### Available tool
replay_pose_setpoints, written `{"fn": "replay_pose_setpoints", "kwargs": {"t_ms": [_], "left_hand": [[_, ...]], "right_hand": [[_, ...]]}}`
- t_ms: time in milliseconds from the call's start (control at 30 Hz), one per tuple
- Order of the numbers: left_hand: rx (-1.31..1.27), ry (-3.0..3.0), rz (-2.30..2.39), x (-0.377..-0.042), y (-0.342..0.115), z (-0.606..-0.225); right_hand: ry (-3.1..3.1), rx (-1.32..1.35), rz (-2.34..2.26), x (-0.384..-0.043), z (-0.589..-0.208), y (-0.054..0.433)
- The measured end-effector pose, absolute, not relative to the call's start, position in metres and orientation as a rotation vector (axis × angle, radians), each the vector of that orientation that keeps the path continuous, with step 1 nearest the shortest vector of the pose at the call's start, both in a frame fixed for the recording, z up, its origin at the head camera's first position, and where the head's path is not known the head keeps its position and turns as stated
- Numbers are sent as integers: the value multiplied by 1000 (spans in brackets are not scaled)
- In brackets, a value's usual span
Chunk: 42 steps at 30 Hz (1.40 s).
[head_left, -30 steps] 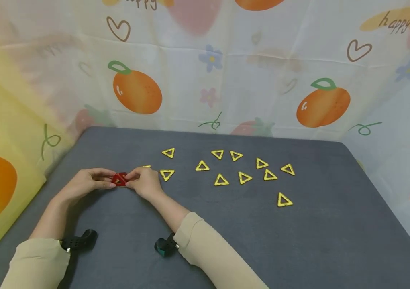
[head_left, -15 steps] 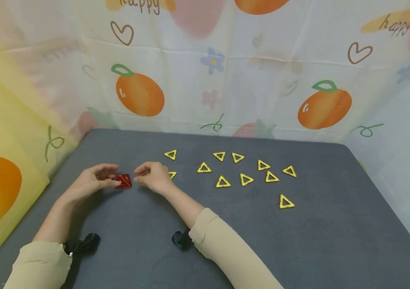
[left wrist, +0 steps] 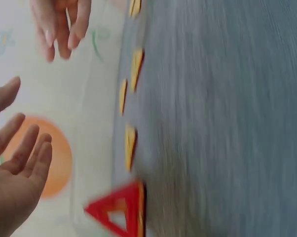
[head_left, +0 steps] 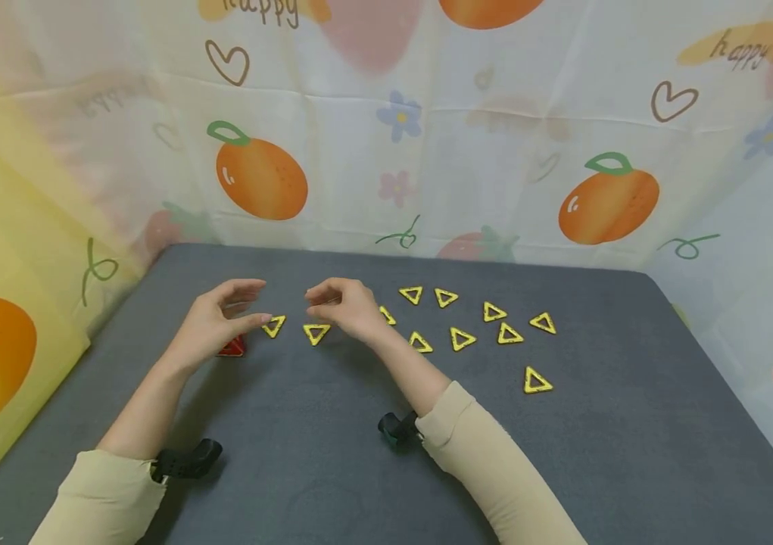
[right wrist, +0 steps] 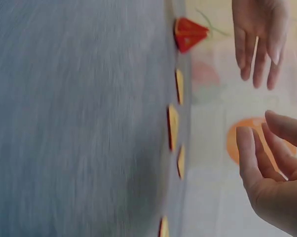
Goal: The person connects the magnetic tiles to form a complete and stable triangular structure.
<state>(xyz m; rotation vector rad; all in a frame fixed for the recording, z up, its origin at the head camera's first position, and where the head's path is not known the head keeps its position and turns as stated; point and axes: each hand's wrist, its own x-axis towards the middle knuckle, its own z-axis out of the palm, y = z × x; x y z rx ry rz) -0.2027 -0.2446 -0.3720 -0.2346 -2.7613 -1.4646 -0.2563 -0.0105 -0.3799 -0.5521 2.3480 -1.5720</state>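
A small red pyramid made of triangular pieces (head_left: 232,348) stands on the table at the left, partly hidden by my left hand (head_left: 207,327). That hand is raised over it with relaxed, spread fingers and holds nothing. In the left wrist view an open triangular window shows in the red pyramid (left wrist: 134,201). My right hand (head_left: 353,309) hovers further right, fingers loosely bent, thumb and fingertips apart and nothing between them. Close by lie two yellow triangle frames, one (head_left: 274,326) beside the left thumb and another (head_left: 316,334) below the right fingertips.
Several more yellow triangle frames (head_left: 462,338) lie flat across the middle and right of the dark grey table (head_left: 604,454). The nearest triangle frame (head_left: 537,380) lies apart at the right. A fruit-printed curtain (head_left: 468,151) hangs behind the table's far edge.
Both hands have let go of the red pyramid and moved up and to the right. The pyramid stays on the table, and my right hand now covers the far yellow triangle.
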Motion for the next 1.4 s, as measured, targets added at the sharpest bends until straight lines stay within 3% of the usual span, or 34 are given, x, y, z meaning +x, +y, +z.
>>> {"fn": "replay_pose_setpoints", "kwargs": {"t_ms": [300,533,867,1400], "left_hand": [[-216,-2800,-1379,-208,-204,-376],[-67,-2795,-1382,-216,-195,-394],[-57,-2909,-1282,-226,-187,-416],[-187,-2939,-1189,-231,-176,-436]], "right_hand": [[2454,-561,-1467,-259,-369,66],[2550,-536,-1325,-253,-371,144],[2541,-498,-1242,-249,-372,235],[2362,-480,-1012,-238,-391,321]]}}
